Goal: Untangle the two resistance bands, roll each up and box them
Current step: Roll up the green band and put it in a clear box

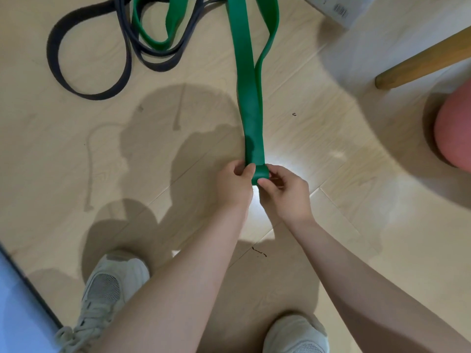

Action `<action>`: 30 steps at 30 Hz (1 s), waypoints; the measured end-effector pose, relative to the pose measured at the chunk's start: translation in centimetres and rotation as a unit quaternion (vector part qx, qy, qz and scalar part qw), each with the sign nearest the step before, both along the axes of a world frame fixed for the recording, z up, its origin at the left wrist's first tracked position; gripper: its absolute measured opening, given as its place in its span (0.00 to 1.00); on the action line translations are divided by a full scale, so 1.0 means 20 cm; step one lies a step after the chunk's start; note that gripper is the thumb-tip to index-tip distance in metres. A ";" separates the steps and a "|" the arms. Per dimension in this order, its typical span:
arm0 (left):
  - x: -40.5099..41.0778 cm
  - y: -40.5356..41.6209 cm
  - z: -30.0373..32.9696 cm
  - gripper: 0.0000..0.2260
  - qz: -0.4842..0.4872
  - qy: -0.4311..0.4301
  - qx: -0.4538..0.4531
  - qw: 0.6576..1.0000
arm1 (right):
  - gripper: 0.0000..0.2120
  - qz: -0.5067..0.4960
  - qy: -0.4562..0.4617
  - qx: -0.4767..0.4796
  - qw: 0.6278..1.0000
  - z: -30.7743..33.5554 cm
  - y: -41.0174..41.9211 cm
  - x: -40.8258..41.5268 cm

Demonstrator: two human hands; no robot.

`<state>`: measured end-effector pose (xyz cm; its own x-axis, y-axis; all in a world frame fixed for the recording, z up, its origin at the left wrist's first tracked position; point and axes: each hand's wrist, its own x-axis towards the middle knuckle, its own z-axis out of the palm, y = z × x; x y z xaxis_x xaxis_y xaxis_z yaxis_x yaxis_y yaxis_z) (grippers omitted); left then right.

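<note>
A wide green resistance band (pixel 248 85) runs flat along the floor from the top of the view down to my hands. Its near end is folded over into a small first turn of a roll. My left hand (pixel 235 183) pinches that end from the left and my right hand (pixel 285 192) pinches it from the right. A narrower dark band (pixel 89 93) lies in loops at the top left. The far part of the green band loops across it there, near the top edge.
A white box (pixel 341 8) with a barcode sits at the top right. A wooden furniture leg (pixel 420 62) slants in from the right, above a pink round object (pixel 456 133). My two light sneakers (pixel 112 289) stand on the pale wood floor (pixel 331 149) below my arms.
</note>
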<state>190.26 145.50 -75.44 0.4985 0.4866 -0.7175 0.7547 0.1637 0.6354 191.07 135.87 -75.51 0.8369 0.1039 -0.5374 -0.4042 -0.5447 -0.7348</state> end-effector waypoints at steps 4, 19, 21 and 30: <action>0.04 0.04 0.00 0.08 -0.025 0.020 0.008 0.999 | 0.08 0.036 -0.010 -0.033 0.999 0.00 0.03 0.08; -0.16 -0.02 0.03 0.16 -0.063 -0.130 0.107 0.984 | 0.09 -0.207 0.308 0.149 0.917 0.08 0.14 0.17; -0.14 0.10 0.07 0.16 -0.100 -0.132 0.134 0.977 | 0.06 -0.219 0.323 0.202 0.898 0.10 0.21 0.13; -0.10 0.60 0.30 0.23 -0.289 -0.139 0.267 0.909 | 0.12 -0.184 0.286 0.323 0.883 0.28 0.53 0.09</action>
